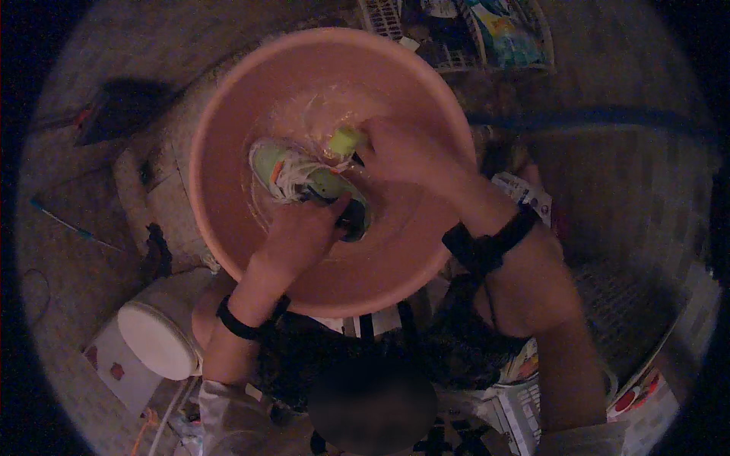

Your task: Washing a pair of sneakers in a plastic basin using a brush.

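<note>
A wide pink plastic basin (222,245) sits before me with shallow water (319,105) in it. Inside lies a wet pale-green shoe (325,182) with whitish laces, orange accents and a dark opening, its toe pointing to the upper left. My left hand (302,233) grips the shoe near its opening, with some fingers hidden. My right hand (396,148), slightly blurred, holds a small yellow-green block (345,141) just above the shoe's laced side. Whether that block is a brush, a sponge or soap is unclear, and so is whether it touches the shoe.
Beyond the basin stands a plastic basket (382,17) with printed packages (507,34). A dark blue hose or pipe (582,118) crosses at right. Leftward are a dark dustpan-like object (122,111) and a thin rod (74,225). A white round container (157,342) stands lower left.
</note>
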A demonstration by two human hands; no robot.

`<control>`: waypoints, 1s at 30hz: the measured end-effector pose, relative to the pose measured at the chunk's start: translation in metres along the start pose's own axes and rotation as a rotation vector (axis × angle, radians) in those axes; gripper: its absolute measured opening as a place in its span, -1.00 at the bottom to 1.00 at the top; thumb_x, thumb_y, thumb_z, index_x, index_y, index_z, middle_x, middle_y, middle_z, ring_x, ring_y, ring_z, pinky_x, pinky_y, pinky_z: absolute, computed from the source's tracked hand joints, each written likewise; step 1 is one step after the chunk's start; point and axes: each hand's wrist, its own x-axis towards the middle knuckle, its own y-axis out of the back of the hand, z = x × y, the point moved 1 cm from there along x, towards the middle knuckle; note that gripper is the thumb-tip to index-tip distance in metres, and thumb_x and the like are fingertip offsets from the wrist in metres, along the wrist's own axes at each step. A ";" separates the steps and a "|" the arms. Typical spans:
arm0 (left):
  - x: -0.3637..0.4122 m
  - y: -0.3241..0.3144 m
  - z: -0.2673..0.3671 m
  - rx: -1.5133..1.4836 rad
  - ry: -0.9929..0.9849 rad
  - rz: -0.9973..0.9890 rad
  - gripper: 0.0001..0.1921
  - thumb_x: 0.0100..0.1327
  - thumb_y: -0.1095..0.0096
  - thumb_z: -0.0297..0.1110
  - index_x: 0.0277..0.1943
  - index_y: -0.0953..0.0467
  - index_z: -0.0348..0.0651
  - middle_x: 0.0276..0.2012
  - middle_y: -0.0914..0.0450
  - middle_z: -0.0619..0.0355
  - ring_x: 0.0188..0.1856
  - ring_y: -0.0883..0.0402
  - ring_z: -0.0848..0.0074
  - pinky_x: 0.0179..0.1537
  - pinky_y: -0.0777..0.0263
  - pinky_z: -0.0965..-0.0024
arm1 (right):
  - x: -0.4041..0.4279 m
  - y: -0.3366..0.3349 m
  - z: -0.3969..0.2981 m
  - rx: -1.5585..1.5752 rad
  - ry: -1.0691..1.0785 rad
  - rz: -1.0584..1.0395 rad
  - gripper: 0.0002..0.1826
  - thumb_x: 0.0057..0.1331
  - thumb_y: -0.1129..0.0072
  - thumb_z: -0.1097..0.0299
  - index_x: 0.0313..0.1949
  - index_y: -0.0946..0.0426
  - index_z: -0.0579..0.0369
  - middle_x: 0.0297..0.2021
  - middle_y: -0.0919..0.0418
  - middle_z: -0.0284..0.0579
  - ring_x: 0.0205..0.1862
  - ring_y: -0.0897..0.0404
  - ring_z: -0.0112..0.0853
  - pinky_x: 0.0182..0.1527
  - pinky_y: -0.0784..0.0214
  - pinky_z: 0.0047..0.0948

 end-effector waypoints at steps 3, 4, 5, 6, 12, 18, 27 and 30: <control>-0.004 0.001 -0.002 0.028 -0.014 -0.054 -0.55 0.17 -0.32 -0.17 0.14 -0.54 -0.02 -0.40 -0.68 0.00 -0.31 -0.70 0.16 -0.27 -0.56 0.13 | 0.001 -0.004 0.005 0.030 0.027 -0.024 -0.69 0.26 -0.04 0.27 -0.10 -0.63 0.10 -0.32 -0.64 0.21 -0.24 -0.64 0.09 -0.07 -0.45 0.06; -0.003 0.003 -0.002 0.044 -0.030 -0.076 -0.55 0.16 -0.33 -0.16 0.12 -0.56 0.00 -0.38 -0.69 -0.01 -0.30 -0.70 0.15 -0.25 -0.56 0.12 | 0.000 -0.005 0.007 0.039 0.048 -0.035 -0.70 0.26 -0.05 0.26 -0.11 -0.63 0.10 -0.32 -0.64 0.21 -0.23 -0.64 0.09 -0.06 -0.45 0.05; -0.001 0.002 -0.002 0.043 -0.031 -0.082 -0.55 0.16 -0.33 -0.16 0.12 -0.56 0.00 -0.38 -0.69 -0.01 -0.30 -0.70 0.15 -0.25 -0.56 0.12 | -0.002 -0.006 0.008 0.043 0.045 -0.037 -0.70 0.26 -0.05 0.26 -0.11 -0.63 0.10 -0.32 -0.64 0.21 -0.23 -0.64 0.09 -0.06 -0.45 0.05; 0.004 0.000 -0.002 0.005 0.015 -0.135 -0.57 0.15 -0.34 -0.17 0.10 -0.57 0.00 -0.36 -0.69 -0.02 -0.29 -0.70 0.13 -0.21 -0.55 0.10 | -0.001 -0.005 0.009 0.031 0.035 -0.039 -0.70 0.25 -0.07 0.25 -0.14 -0.64 0.13 -0.32 -0.64 0.22 -0.22 -0.64 0.09 -0.05 -0.45 0.04; 0.009 -0.009 -0.009 -0.167 0.092 -0.118 -0.61 0.17 -0.32 -0.16 0.05 -0.62 -0.05 -0.27 -0.68 -0.08 -0.18 -0.67 0.08 -0.06 -0.51 0.08 | -0.001 -0.011 0.015 0.023 0.013 -0.094 -0.66 0.23 -0.11 0.22 -0.19 -0.62 0.27 -0.35 -0.64 0.24 -0.25 -0.65 0.07 -0.07 -0.48 -0.01; 0.012 -0.006 -0.015 -0.517 0.227 -0.172 -0.64 0.26 -0.29 -0.14 0.03 -0.64 -0.14 -0.20 -0.67 -0.13 -0.13 -0.66 0.08 -0.04 -0.49 0.16 | -0.012 -0.022 0.017 0.301 -0.126 -0.246 -0.70 0.27 -0.10 0.35 -0.08 -0.56 0.28 -0.42 -0.68 0.09 -0.50 -0.71 -0.21 -0.35 -0.57 -0.17; 0.013 -0.014 -0.018 -0.846 0.230 -0.073 -0.73 0.24 -0.33 -0.36 -0.04 -0.62 -0.30 -0.22 -0.70 -0.06 -0.11 -0.69 0.36 -0.01 -0.51 0.30 | -0.028 -0.010 0.010 0.354 -0.095 -0.219 -0.68 0.25 -0.10 0.40 -0.03 -0.56 0.25 -0.42 -0.69 0.05 -0.52 -0.71 -0.26 -0.33 -0.59 -0.25; 0.014 -0.007 -0.014 -0.912 0.226 -0.033 -0.71 0.24 -0.32 -0.37 -0.02 -0.60 -0.31 -0.20 -0.70 -0.05 -0.09 -0.69 0.37 0.01 -0.50 0.30 | -0.039 -0.011 0.010 0.237 0.069 -0.086 -0.67 0.24 -0.09 0.42 -0.01 -0.55 0.24 -0.40 -0.69 0.05 -0.51 -0.72 -0.25 -0.33 -0.59 -0.25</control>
